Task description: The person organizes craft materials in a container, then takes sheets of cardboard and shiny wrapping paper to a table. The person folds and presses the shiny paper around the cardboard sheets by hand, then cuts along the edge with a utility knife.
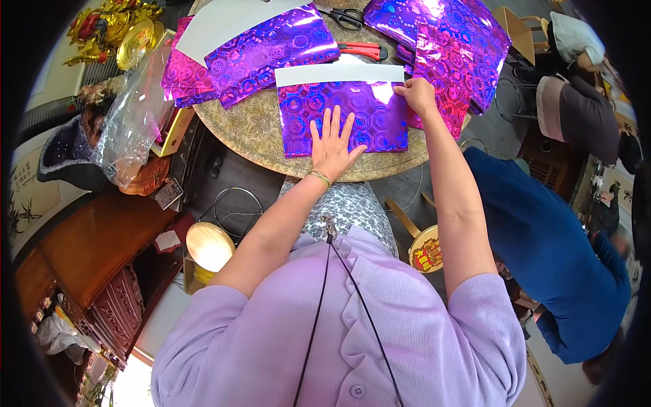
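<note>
A sheet of shiny purple foil paper (381, 122) with circle patterns lies before me, a white strip running along its far edge. My left hand (331, 150) lies flat on the sheet, fingers spread. At the sheet's upper right corner, my right hand (417, 95) is closed, its thumb and curled fingers at the edge beside the white strip. Just beyond the sheet lies a red utility knife (363, 49). Black-handled scissors (347, 19) rest farther back.
Purple sheets (271, 54) and white paper (217, 27) lie at the left, a foil stack (475, 27) and pink sheet (441, 74) at the right. The round table (234, 125) has a patterned cover. A person in blue (549, 251) bends at my right; stools stand below.
</note>
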The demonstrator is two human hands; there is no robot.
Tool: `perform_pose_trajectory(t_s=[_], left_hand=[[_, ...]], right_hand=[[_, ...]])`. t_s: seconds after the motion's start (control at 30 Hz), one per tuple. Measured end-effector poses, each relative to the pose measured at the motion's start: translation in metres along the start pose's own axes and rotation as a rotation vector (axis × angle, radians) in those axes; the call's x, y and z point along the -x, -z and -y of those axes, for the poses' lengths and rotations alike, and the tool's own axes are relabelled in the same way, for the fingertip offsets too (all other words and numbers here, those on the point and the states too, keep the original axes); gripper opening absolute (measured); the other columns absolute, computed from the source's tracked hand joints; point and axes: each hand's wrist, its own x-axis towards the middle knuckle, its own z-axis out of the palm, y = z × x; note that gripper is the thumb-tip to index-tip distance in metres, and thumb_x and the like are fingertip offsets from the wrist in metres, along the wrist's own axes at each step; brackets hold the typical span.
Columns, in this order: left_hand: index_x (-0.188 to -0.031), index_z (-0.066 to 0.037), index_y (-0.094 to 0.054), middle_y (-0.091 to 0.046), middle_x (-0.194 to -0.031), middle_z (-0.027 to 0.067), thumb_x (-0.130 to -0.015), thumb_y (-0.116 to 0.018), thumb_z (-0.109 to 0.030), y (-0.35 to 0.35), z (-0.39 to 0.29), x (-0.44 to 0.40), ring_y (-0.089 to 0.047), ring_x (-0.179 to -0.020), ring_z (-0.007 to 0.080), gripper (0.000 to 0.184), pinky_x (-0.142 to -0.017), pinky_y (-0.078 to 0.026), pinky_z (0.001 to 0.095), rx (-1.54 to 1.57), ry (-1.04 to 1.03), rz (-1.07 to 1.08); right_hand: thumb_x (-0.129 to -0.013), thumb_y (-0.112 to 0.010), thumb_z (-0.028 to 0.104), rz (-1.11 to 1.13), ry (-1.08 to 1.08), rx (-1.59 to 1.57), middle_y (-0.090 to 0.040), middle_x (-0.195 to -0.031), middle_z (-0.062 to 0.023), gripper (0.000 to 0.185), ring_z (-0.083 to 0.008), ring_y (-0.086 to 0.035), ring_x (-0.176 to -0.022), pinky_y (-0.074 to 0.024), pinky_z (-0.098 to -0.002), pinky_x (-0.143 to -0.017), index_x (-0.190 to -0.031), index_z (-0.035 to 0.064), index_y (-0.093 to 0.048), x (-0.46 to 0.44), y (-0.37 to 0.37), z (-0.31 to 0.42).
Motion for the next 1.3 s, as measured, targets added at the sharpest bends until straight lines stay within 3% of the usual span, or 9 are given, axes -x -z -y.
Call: perform_pose_trajectory(t_s=[0.7, 0.77, 0.8, 0.87, 0.93, 0.97, 1.07, 1.2, 1.3], left_hand=[[-0.139, -0.014, -0.022, -0.009, -0.145, 0.0167, -0.079, -0.042, -0.058, 0.001, -0.002, -0.002, -0.007, -0.133, 0.0352, 0.077, -0.101, -0.009, 0.0574, -0.015, 0.023, 0.027], [-0.139, -0.014, -0.022, -0.009, -0.145, 0.0167, -0.079, -0.042, -0.058, 0.001, -0.002, -0.002, -0.007, -0.133, 0.0352, 0.077, -0.101, -0.009, 0.0574, -0.021, 0.022, 0.023], [-0.139, -0.014, -0.022, -0.009, -0.145, 0.0167, -0.079, -0.042, -0.058, 0.001, -0.001, -0.004, -0.007, -0.133, 0.0352, 0.077, -0.101, -0.009, 0.0574, -0.029, 0.024, 0.019], [-0.139, -0.014, -0.023, -0.009, -0.145, 0.0168, -0.079, -0.042, -0.058, 0.001, -0.002, -0.002, -0.007, -0.133, 0.0352, 0.076, -0.101, -0.01, 0.0575, -0.042, 0.02, 0.02], [-0.138, -0.014, -0.023, -0.009, -0.145, 0.0168, -0.079, -0.042, -0.058, 0.001, -0.002, -0.003, -0.007, -0.133, 0.0353, 0.076, -0.101, -0.01, 0.0575, -0.092, 0.021, 0.028], [-0.138, -0.014, -0.023, -0.01, -0.145, 0.0169, -0.079, -0.043, -0.057, 0.0, -0.002, -0.003, -0.008, -0.133, 0.0353, 0.076, -0.101, -0.01, 0.0575, -0.144, 0.026, 0.037], [-0.138, -0.015, -0.024, -0.01, -0.145, 0.0169, -0.079, -0.043, -0.057, -0.003, -0.005, -0.001, -0.008, -0.133, 0.0354, 0.075, -0.1, -0.011, 0.0575, -0.241, 0.013, 0.066], [-0.138, -0.015, -0.025, -0.009, -0.145, 0.0176, -0.079, -0.045, -0.054, -0.002, 0.0, -0.002, -0.007, -0.133, 0.0367, 0.073, -0.101, -0.011, 0.0577, -0.054, 0.012, 0.028], [-0.138, -0.015, -0.025, -0.009, -0.145, 0.0182, -0.079, -0.047, -0.053, 0.005, 0.014, 0.002, -0.007, -0.133, 0.0375, 0.073, -0.101, -0.01, 0.0581, -0.019, -0.015, 0.033]], right_hand=[[-0.074, -0.065, 0.026, -0.022, -0.015, 0.026, -0.055, -0.058, -0.0087, 0.026, -0.0242, -0.054, -0.055, -0.0439, -0.0356, -0.058, -0.064, 0.0033, -0.058, 0.007, 0.0, 0.006], [-0.075, -0.063, 0.024, -0.351, 0.109, 0.227, -0.056, -0.065, -0.0102, 0.021, -0.0265, -0.055, -0.06, -0.044, -0.0375, -0.059, -0.072, 0.004, -0.057, 0.014, -0.01, 0.008], [-0.075, -0.063, 0.024, -0.353, 0.116, 0.226, -0.056, -0.065, -0.0102, 0.021, -0.0265, -0.055, -0.06, -0.044, -0.0375, -0.059, -0.072, 0.004, -0.057, 0.028, -0.007, 0.023], [-0.075, -0.06, 0.022, -0.746, 0.485, 0.201, -0.055, -0.069, -0.0109, 0.018, -0.0272, -0.055, -0.062, -0.0437, -0.0376, -0.059, -0.077, 0.0045, -0.056, 0.072, -0.007, 0.048], [-0.075, -0.059, 0.02, -0.254, 0.544, -0.133, -0.056, -0.069, -0.0109, 0.016, -0.0274, -0.054, -0.061, -0.0432, -0.0369, -0.058, -0.076, 0.0042, -0.056, 0.104, -0.039, 0.041], [-0.075, -0.057, 0.017, 0.014, 0.357, -0.054, -0.056, -0.068, -0.0105, 0.013, -0.027, -0.053, -0.06, -0.0428, -0.036, -0.057, -0.076, 0.0041, -0.055, 0.124, -0.044, 0.044], [-0.075, -0.057, 0.013, -0.097, 0.274, -0.184, -0.055, -0.069, -0.0104, 0.009, -0.027, -0.052, -0.062, -0.0424, -0.0359, -0.059, -0.074, 0.0048, -0.055, 0.142, -0.084, 0.015], [-0.073, -0.06, 0.01, -0.268, 0.439, -0.372, -0.054, -0.074, -0.01, 0.007, -0.0277, -0.051, -0.066, -0.0424, -0.0362, -0.062, -0.071, 0.0058, -0.055, 0.141, -0.097, 0.004], [-0.071, -0.063, 0.012, -0.243, 0.4, -0.282, -0.053, -0.076, -0.0097, 0.011, -0.0277, -0.051, -0.068, -0.0422, -0.0365, -0.064, -0.071, 0.0062, -0.055, 0.142, -0.097, 0.002]])
